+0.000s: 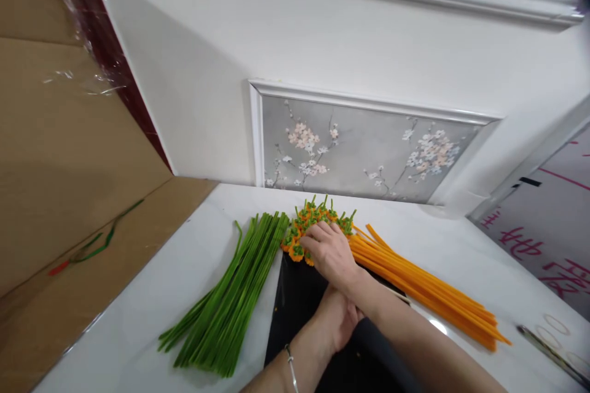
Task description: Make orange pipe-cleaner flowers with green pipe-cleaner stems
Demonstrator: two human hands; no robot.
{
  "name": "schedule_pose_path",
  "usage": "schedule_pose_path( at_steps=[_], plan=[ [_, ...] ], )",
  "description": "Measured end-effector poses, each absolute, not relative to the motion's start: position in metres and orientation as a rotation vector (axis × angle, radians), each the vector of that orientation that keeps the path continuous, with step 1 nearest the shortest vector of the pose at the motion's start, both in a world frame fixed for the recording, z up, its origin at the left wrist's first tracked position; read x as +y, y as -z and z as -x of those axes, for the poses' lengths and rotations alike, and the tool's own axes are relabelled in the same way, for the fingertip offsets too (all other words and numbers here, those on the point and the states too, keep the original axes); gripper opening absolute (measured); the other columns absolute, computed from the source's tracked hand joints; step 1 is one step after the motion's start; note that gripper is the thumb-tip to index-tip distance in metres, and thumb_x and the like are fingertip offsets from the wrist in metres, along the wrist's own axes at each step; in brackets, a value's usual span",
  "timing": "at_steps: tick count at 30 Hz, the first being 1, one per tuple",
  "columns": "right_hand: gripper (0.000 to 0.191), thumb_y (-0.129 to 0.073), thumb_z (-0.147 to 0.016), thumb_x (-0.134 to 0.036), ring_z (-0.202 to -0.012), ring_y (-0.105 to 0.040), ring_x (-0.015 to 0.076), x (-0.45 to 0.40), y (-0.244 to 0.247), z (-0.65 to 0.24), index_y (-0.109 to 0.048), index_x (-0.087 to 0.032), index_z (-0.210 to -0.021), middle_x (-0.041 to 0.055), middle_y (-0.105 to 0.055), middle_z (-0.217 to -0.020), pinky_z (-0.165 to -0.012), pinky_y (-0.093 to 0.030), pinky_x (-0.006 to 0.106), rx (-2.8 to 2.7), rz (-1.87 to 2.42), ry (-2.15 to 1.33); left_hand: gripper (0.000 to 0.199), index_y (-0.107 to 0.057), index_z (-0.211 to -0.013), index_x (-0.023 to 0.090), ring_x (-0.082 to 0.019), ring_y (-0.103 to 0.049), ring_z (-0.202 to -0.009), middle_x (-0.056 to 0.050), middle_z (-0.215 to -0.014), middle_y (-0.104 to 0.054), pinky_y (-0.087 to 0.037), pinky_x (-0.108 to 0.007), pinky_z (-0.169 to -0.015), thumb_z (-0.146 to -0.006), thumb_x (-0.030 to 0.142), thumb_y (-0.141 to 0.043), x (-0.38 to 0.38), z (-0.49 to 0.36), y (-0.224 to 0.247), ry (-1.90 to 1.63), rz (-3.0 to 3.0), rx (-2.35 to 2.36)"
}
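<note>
While right hand (328, 252) crosses over left hand (338, 319), its fingers curl at orange-green flowers (318, 215), centre of frame, far end of black mat (295, 295). Grip hidden on both; cannot tell. Green stems (235, 295) lower left, orange stems (428, 288) lower right on counter (138, 331), likely parted by colour for easy reach.
</note>
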State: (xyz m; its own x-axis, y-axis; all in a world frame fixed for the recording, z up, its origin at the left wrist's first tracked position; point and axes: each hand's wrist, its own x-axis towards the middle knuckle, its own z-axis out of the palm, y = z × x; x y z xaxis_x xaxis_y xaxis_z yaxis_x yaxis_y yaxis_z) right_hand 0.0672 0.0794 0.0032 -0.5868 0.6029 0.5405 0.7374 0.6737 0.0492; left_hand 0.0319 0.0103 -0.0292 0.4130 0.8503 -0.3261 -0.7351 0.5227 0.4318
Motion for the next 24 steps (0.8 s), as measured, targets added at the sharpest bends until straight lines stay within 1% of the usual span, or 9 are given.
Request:
schedule_pose_path(
  at_steps=[4,8,10,12,14,16,19,21,24],
  plan=[
    [0.007,-0.060,-0.089,-0.020,-0.081,-0.047,0.0183,0.084,0.000,-0.064,-0.064,-0.021,-0.083,0.0024,-0.062,-0.084,-0.070,-0.028,0.034,-2.468,1.053,0.427,0.023,-0.066,-0.085,0.013,-0.014,-0.062,-0.072,-0.005,-0.081,-0.068,-0.047,-0.026,-0.071,-0.091,0.011,-0.044,0.013,-0.031,0.033,-1.003,-0.213,0.575],
    [0.007,-0.060,-0.089,-0.021,-0.083,-0.048,0.0191,0.087,-0.002,-0.061,-0.065,-0.021,-0.083,0.0029,-0.063,-0.087,-0.070,-0.030,0.034,-2.492,1.043,0.420,0.024,-0.067,-0.087,0.012,-0.015,-0.064,-0.073,-0.005,-0.081,-0.070,-0.048,-0.026,-0.073,-0.092,0.011,-0.044,0.014,-0.029,0.033,-1.003,-0.220,0.563],
    [0.011,-0.057,-0.091,-0.022,-0.088,-0.050,0.0195,0.085,-0.005,-0.062,-0.066,-0.024,-0.096,0.0035,-0.064,-0.098,-0.073,-0.031,0.034,-2.457,1.029,0.375,0.024,-0.067,-0.090,0.012,-0.016,-0.065,-0.077,-0.006,-0.085,-0.071,-0.049,-0.026,-0.075,-0.092,0.009,-0.043,0.015,-0.028,0.032,-0.993,-0.243,0.557],
    [0.023,-0.054,-0.092,-0.022,-0.095,-0.050,0.0201,0.078,-0.010,-0.067,-0.063,-0.028,-0.113,0.0037,-0.064,-0.110,-0.078,-0.034,0.035,-2.375,1.039,0.301,0.026,-0.066,-0.094,0.013,-0.017,-0.066,-0.085,-0.006,-0.090,-0.070,-0.049,-0.028,-0.079,-0.093,0.010,-0.041,0.017,-0.028,0.031,-0.988,-0.265,0.560],
    [0.028,-0.053,-0.093,-0.023,-0.099,-0.051,0.0203,0.069,-0.014,-0.076,-0.061,-0.029,-0.119,0.0041,-0.063,-0.114,-0.080,-0.037,0.035,-2.273,1.072,0.203,0.026,-0.066,-0.096,0.015,-0.018,-0.065,-0.095,-0.006,-0.094,-0.070,-0.049,-0.029,-0.083,-0.093,0.012,-0.040,0.019,-0.028,0.031,-0.995,-0.281,0.519],
    [0.025,-0.051,-0.093,-0.023,-0.098,-0.053,0.0199,0.058,-0.015,-0.090,-0.064,-0.029,-0.114,0.0045,-0.065,-0.110,-0.081,-0.040,0.034,-2.159,1.092,0.098,0.022,-0.065,-0.092,0.015,-0.019,-0.064,-0.098,-0.005,-0.095,-0.069,-0.050,-0.029,-0.083,-0.092,0.012,-0.044,0.020,-0.029,0.033,-0.997,-0.300,0.509],
    [0.023,-0.049,-0.093,-0.022,-0.095,-0.058,0.0195,0.042,-0.009,-0.124,-0.069,-0.025,-0.104,0.0057,-0.067,-0.103,-0.084,-0.045,0.034,-1.939,1.075,-0.057,0.012,-0.064,-0.084,0.014,-0.014,-0.065,-0.077,-0.003,-0.080,-0.068,-0.051,-0.024,-0.070,-0.082,0.004,-0.057,0.022,-0.031,0.036,-0.984,-0.371,0.545],
    [0.021,-0.048,-0.092,-0.023,-0.090,-0.062,0.0182,0.031,-0.001,-0.152,-0.069,-0.021,-0.095,0.0060,-0.068,-0.098,-0.080,-0.049,0.031,-1.763,1.133,-0.215,0.007,-0.061,-0.075,0.013,-0.011,-0.063,-0.065,-0.001,-0.071,-0.065,-0.051,-0.022,-0.064,-0.081,0.008,-0.062,0.023,-0.032,0.037,-0.963,-0.368,0.567],
    [0.019,-0.051,-0.090,-0.028,-0.075,-0.064,0.0175,0.015,0.015,-0.192,-0.067,-0.020,-0.087,0.0042,-0.070,-0.084,-0.070,-0.051,0.029,-1.520,1.299,-0.276,0.014,-0.060,-0.073,0.012,-0.011,-0.062,-0.062,-0.004,-0.074,-0.065,-0.052,-0.024,-0.061,-0.085,0.019,-0.063,0.025,-0.034,0.035,-0.976,-0.355,0.682]
  ],
)
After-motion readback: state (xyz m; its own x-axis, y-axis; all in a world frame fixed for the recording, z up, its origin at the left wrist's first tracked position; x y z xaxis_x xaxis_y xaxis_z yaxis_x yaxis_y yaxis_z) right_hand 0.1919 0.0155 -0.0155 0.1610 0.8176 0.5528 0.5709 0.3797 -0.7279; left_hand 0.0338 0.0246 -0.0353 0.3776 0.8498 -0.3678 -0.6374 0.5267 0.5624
